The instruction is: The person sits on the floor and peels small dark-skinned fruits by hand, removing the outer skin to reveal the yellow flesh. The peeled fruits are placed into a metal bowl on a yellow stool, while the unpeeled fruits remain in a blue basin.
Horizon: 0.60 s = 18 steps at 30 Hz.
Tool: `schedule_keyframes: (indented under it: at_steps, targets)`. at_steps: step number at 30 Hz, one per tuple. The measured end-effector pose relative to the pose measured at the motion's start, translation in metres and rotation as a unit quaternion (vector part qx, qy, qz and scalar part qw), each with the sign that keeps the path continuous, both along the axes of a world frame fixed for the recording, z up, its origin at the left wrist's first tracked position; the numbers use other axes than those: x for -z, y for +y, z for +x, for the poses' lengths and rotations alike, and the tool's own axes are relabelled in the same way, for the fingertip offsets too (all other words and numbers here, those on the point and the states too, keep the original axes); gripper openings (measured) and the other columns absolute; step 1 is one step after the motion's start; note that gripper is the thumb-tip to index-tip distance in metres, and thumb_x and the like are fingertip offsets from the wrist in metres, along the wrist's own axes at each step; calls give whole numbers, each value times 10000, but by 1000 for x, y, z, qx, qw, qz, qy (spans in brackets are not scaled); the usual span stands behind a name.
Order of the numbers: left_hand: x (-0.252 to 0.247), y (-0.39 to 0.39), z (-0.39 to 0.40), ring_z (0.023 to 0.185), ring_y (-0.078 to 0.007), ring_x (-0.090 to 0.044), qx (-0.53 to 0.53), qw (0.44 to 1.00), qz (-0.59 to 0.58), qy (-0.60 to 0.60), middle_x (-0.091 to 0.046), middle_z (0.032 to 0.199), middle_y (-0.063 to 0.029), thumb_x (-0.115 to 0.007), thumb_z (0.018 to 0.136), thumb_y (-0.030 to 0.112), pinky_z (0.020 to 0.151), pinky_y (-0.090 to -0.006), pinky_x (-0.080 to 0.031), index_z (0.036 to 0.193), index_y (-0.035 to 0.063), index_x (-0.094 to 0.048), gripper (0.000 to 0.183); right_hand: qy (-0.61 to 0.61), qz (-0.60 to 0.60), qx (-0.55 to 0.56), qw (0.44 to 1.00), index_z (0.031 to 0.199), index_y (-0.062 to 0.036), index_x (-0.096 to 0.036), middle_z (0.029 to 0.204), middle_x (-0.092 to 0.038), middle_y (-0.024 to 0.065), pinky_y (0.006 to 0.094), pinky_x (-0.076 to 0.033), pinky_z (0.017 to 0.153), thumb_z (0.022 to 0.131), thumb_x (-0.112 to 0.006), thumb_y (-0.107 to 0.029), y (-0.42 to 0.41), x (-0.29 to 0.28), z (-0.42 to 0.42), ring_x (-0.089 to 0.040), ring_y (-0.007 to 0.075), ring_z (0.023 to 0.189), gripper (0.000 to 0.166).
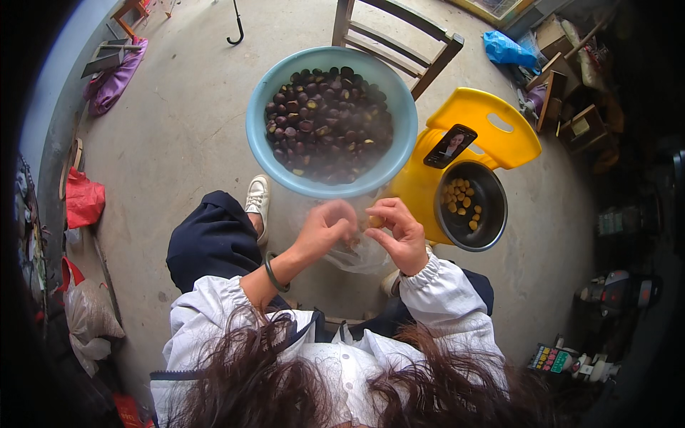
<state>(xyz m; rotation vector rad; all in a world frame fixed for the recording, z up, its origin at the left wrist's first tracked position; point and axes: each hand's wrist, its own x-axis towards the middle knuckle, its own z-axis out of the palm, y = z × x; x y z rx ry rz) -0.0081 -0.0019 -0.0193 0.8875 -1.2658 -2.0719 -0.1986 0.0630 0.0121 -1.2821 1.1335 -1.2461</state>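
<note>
Between the thumb and fingers of my right hand [398, 232] is a peeled yellow chestnut [375, 221]. My left hand [330, 224] is close beside it, its fingers curled and partly blurred; whether they hold anything I cannot tell. Beneath both hands hangs a clear plastic bag [358, 259] with brown bits in it. Dark chestnuts in their shells [326, 120], some showing yellow flesh, fill much of a light blue basin [257, 139], and steam seems to rise over them. To the right, peeled chestnuts [456, 195] lie in a dark metal bowl [495, 230].
The bowl stands on a yellow plastic chair [476, 109], beside a phone [450, 146] with its screen lit. A wooden chair [396, 37] is behind the basin. Red bags [84, 198] lie at left, wooden boxes [583, 128] and a blue bag [505, 48] at right.
</note>
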Motion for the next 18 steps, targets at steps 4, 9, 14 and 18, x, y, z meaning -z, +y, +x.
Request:
schedule_keyframes:
  at_steps: [4, 9, 14, 18]
  targets:
    - [-2, 0, 1, 783, -66, -586, 14, 1000, -23, -5, -623, 896, -7, -558, 904, 39, 707, -206, -487, 995, 16, -601, 103, 25, 9, 26, 999, 1167, 10, -629, 1167, -516, 107, 281, -508, 882, 818, -648, 93, 0, -8, 4, -583, 190, 1063, 360]
    - [-14, 3, -3, 846, -71, -616, -21, 997, -76, -10, -639, 938, -14, -661, 898, 73, 757, -220, -508, 1034, 14, -610, 157, 103, -7, 56, 993, 1149, 14, -635, 1125, -553, 124, 291, -528, 851, 810, -662, 80, -2, -7, 2, -638, 211, 972, 346]
    - [-18, 4, -1, 864, -74, -633, -32, 986, -152, -62, -648, 950, -20, -681, 888, 64, 771, -218, -513, 1045, 3, -628, 177, 184, -45, 60, 980, 1097, 11, -643, 1069, -581, 121, 294, -536, 779, 776, -702, 70, -1, -10, 2, -663, 212, 864, 332]
    - [-23, 5, -3, 808, -77, -629, -41, 982, -167, -72, -647, 908, -24, -674, 882, 46, 712, -216, -505, 998, -11, -655, 130, 215, -55, 66, 973, 1066, 19, -648, 1042, -587, 120, 290, -525, 761, 762, -703, 84, -1, -17, 4, -648, 201, 849, 315]
